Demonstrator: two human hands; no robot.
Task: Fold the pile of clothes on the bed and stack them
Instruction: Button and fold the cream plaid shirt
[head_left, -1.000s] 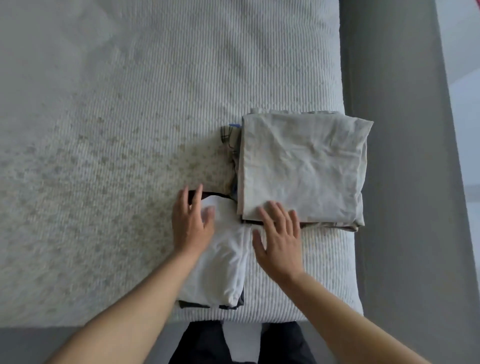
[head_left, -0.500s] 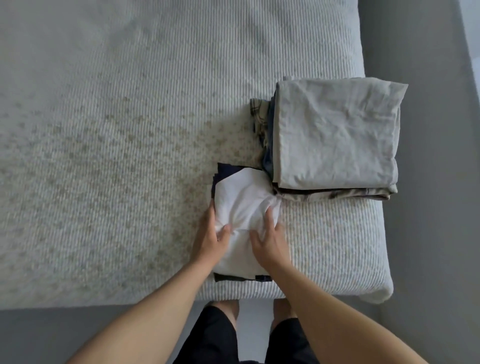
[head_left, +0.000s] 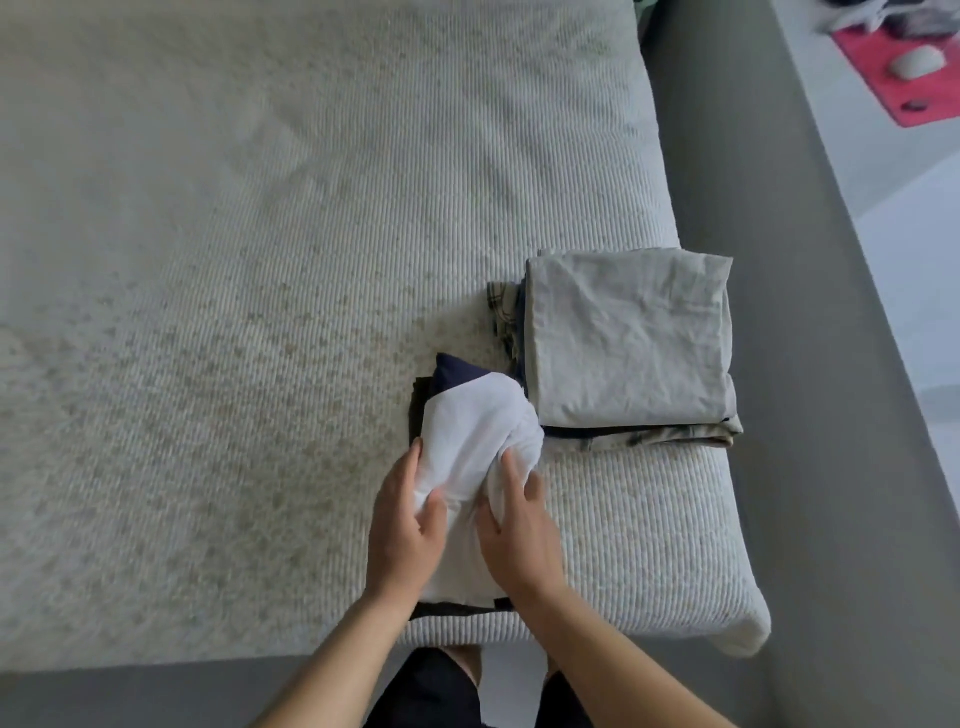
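A small folded bundle, white cloth (head_left: 470, 441) on top with dark navy and black layers under it, lies near the bed's front edge. My left hand (head_left: 405, 530) grips its left side, thumb over the white cloth. My right hand (head_left: 519, 530) grips its right side, fingers curled into the fabric. Just right and behind stands a stack of folded clothes (head_left: 631, 343) with a grey piece on top and plaid and dark pieces beneath.
The bed (head_left: 260, 260) has a ribbed whitish cover and spreads wide to the left and back. A grey floor strip runs along the right side. A pink mat (head_left: 904, 67) with small objects lies at the far top right.
My hands went from lying flat on the bundle and stack edge to gripping the white bundle's sides. The bundle's far end has bunched and risen slightly. The camera view shifted.
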